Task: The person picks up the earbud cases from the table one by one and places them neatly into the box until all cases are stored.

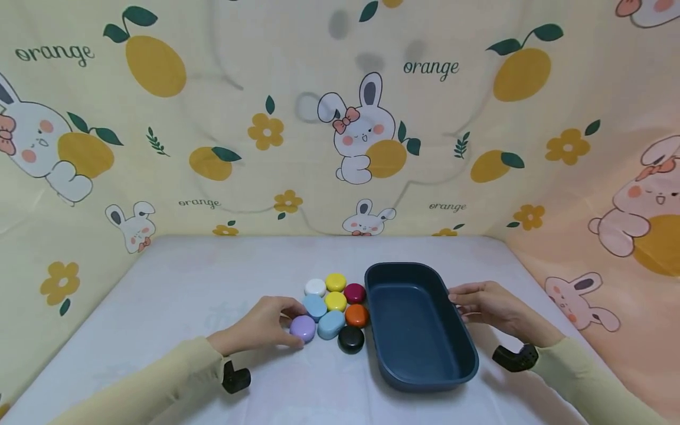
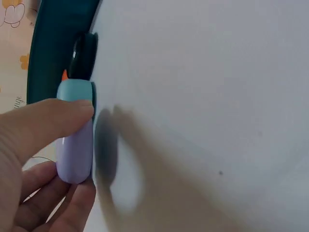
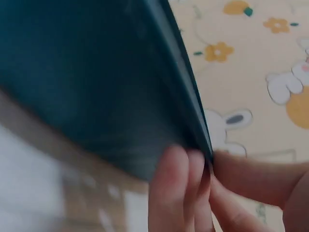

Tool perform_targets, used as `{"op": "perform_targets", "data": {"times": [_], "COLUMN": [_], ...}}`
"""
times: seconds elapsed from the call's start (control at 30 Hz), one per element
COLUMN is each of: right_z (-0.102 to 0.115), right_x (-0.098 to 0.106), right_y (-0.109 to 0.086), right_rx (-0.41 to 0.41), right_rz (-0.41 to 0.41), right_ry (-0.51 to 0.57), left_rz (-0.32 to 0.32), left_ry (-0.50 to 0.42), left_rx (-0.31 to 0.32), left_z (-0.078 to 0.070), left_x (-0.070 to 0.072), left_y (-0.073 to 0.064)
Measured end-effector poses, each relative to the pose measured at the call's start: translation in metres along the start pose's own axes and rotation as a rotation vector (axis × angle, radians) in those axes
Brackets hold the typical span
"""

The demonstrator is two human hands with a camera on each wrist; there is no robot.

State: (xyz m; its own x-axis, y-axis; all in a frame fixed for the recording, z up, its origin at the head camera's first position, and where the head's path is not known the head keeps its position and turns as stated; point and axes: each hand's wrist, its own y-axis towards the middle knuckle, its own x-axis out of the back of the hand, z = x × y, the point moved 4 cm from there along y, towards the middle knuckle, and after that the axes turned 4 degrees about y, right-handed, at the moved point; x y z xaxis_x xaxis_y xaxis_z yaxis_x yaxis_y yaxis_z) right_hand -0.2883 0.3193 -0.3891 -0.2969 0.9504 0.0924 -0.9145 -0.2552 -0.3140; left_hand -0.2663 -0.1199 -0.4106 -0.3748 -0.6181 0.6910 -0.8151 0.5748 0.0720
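Lilac disc (image 1: 303, 328): well inside left edge of surface (image 1: 212, 274); left hand (image 1: 259, 324) pinching it; glossy sides risked slipping.
Tray (image 1: 417, 330): nearer right edge; right hand (image 1: 499, 310) pinching it; uneven lift risked tipping.

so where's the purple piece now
In the head view, the purple piece is left of the tray, pinched by the left hand, beside two light blue pieces.

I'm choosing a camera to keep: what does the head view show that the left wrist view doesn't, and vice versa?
Only head view: white disc, two yellow discs, crimson disc.

Only left wrist view: a dark speck on the white tabletop.

Both: the left hand pinching the purple disc, a light-blue disc, black disc, orange disc, dark-blue tray.
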Motion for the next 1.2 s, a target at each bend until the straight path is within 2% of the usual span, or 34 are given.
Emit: {"op": "perform_targets", "data": {"times": [0.17,0.3,0.5,0.67,0.97,1.2], "right_z": [-0.005,-0.007,-0.002,-0.003,-0.004,-0.01], "right_x": [0.004,0.006,0.008,0.007,0.007,0.003], "right_y": [0.0,0.0,0.002,0.004,0.004,0.006], "right_rx": [-0.011,-0.012,-0.005,-0.022,-0.026,-0.028], "right_rz": [0.002,0.011,0.031,0.038,0.05,0.016], "right_ry": [0.046,0.071,0.113,0.148,0.159,0.154], "left_rz": [-0.029,-0.076,-0.181,-0.215,-0.212,-0.186], "left_ry": [-0.019,-0.045,-0.06,-0.094,-0.109,-0.083], "left_rx": [-0.011,-0.035,-0.083,-0.1,-0.116,-0.138], "left_z": [-0.011,-0.024,-0.052,-0.067,-0.089,-0.09], "left_x": [0.002,0.005,0.014,0.014,-0.009,-0.04], "left_y": [0.002,0.007,0.023,0.039,0.075,0.098]}}
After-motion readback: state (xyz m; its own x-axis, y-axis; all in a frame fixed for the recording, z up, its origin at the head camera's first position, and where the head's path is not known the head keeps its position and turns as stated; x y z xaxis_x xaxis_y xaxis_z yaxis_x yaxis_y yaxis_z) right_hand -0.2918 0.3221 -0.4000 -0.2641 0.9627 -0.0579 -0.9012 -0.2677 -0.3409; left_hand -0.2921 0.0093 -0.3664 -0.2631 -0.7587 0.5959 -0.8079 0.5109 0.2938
